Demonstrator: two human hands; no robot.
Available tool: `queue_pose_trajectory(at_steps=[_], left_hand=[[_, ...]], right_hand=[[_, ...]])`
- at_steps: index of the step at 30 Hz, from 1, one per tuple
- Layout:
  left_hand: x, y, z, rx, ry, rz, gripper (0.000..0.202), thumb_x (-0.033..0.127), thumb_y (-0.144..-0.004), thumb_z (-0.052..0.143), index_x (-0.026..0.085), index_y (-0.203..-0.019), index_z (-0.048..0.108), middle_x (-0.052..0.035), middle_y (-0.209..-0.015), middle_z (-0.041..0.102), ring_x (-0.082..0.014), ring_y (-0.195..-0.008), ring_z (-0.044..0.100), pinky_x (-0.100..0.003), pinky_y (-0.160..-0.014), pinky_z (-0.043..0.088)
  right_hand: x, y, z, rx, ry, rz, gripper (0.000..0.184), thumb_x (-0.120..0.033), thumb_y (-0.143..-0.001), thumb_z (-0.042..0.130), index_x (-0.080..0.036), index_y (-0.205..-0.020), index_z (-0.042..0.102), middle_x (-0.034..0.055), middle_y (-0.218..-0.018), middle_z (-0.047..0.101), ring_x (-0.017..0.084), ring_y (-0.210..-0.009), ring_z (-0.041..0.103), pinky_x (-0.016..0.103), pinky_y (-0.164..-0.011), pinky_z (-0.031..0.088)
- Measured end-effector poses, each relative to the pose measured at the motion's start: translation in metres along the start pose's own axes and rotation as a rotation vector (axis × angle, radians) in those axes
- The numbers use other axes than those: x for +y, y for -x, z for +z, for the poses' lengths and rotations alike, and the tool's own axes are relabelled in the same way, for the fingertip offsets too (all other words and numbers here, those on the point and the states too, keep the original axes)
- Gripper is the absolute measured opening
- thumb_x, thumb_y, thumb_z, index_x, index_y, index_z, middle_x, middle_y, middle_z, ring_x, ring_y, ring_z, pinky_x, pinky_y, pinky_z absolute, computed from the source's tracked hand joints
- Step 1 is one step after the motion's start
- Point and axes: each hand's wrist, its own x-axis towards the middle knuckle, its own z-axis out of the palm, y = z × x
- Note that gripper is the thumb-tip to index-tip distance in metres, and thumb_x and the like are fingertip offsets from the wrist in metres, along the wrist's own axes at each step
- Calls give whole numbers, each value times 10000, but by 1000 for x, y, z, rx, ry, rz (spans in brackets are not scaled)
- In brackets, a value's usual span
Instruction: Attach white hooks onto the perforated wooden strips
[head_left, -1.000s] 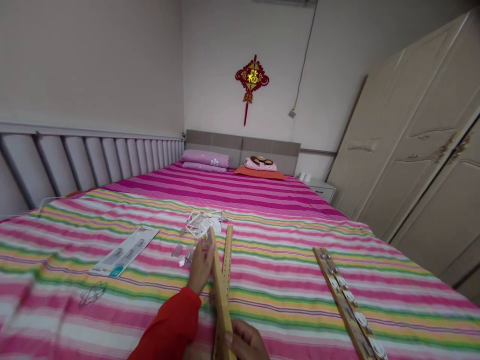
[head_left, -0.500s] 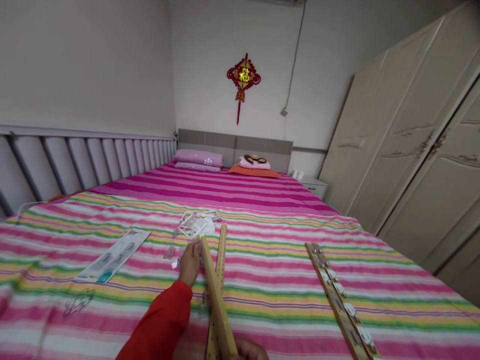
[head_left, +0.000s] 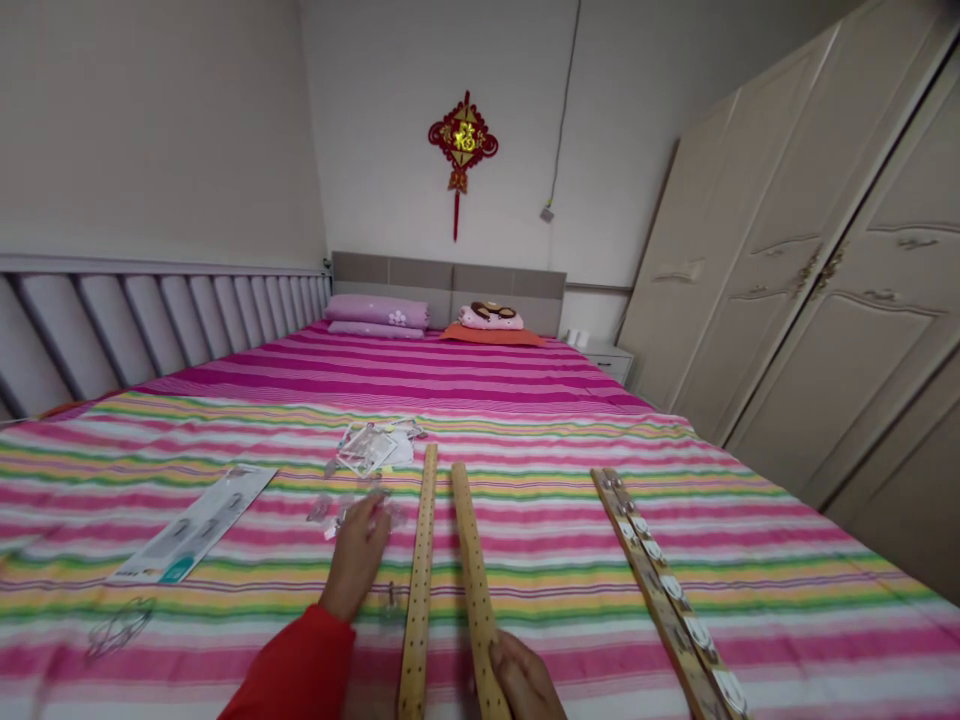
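Observation:
Two pale wooden slats lie side by side on the striped bedspread [head_left: 570, 520]: a left slat [head_left: 418, 590] with a row of holes and a right slat [head_left: 472, 580]. My right hand [head_left: 525, 680] grips the near end of the right slat at the bottom edge. My left hand [head_left: 358, 555], in a red sleeve, rests flat on the bed with fingers spread, just left of the slats and touching small clear plastic pieces [head_left: 330, 510]. A clear plastic bag [head_left: 371, 447] lies beyond my fingers.
A third wooden slat [head_left: 660, 590] with round white fittings lies further right. A printed card [head_left: 191, 525] and a crumpled clear wrapper [head_left: 120, 630] lie on the left. Pillows [head_left: 379, 312] sit at the headboard; a cream wardrobe [head_left: 817, 300] stands on the right, a padded panel [head_left: 150, 320] on the left.
The slat I held raised on edge has been lowered flat next to the other one. My left hand has moved off it down onto the bed by the plastic pieces.

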Motion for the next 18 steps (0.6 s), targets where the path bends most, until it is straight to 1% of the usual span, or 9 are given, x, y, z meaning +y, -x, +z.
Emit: queue_pose_trajectory(at_steps=[2, 4, 5, 7, 10, 13, 15, 16, 18], left_hand=[[12, 24, 3, -98, 94, -23, 401, 454, -783, 494, 183, -1044, 633, -106, -1083, 655, -249, -1006, 611, -416, -873, 503], [22, 49, 7, -171, 146, -25, 349, 445, -793, 505, 207, -998, 656, -92, -1066, 669, -244, -1004, 616, -398, -845, 524], [25, 61, 9, -189, 161, -17, 340, 439, -801, 501, 215, -1004, 657, -90, -1083, 667, -242, -1015, 615, -401, -857, 522], [26, 81, 14, -187, 124, 17, 341, 442, -803, 501, 225, -1008, 666, -90, -1097, 670, -247, -1035, 614, -427, -901, 506], [21, 103, 22, -228, -25, 141, 349, 447, -806, 509, 246, -1035, 679, -91, -1136, 669, -268, -1097, 590, -479, -965, 459], [12, 115, 33, -263, -202, 298, 364, 443, -802, 529, 275, -1092, 671, -81, -1183, 656, -289, -1154, 555, -523, -1016, 389], [5, 121, 39, -282, -316, 376, 376, 436, -803, 534, 301, -1132, 654, -68, -1223, 636, -301, -1191, 525, -547, -1031, 341], [2, 123, 41, -288, -366, 398, 371, 431, -805, 532, 316, -1138, 650, -59, -1240, 626, -306, -1206, 511, -554, -1031, 326], [-5, 127, 46, -279, -447, 415, 351, 413, -806, 529, 348, -1129, 650, -43, -1264, 611, -318, -1221, 493, -565, -1015, 315]], right_hand=[[-5, -11, 5, -50, 2, -11, 455, -595, -723, 620, -145, -777, 652, 26, -626, 622, 135, -554, 522, 225, -515, 399], [-3, -25, 11, -105, -9, 10, 463, -603, -706, 620, -150, -801, 631, 7, -591, 600, 118, -489, 499, 203, -432, 364], [0, -32, 13, -121, -7, 40, 473, -608, -684, 631, -153, -810, 618, -12, -562, 578, 104, -430, 468, 192, -379, 329], [9, -43, 18, -111, 26, 31, 458, -578, -649, 669, -151, -806, 615, -46, -516, 525, 87, -364, 426, 183, -322, 294], [22, -50, 24, -40, 11, -32, 418, -521, -649, 681, -141, -812, 628, -42, -513, 538, 93, -373, 465, 183, -338, 335], [28, -50, 29, -59, 15, -22, 402, -511, -662, 658, -134, -799, 639, -34, -487, 545, 99, -345, 468, 189, -331, 332], [27, -48, 29, -93, 56, -28, 395, -520, -694, 622, -137, -783, 659, -49, -450, 509, 91, -320, 430, 192, -328, 319], [24, -46, 27, -85, 85, -60, 382, -514, -707, 617, -142, -774, 674, -45, -460, 514, 93, -343, 440, 199, -351, 340], [15, -38, 16, 16, 159, -177, 332, -479, -712, 642, -162, -789, 703, -15, -558, 584, 122, -470, 519, 227, -460, 422]])
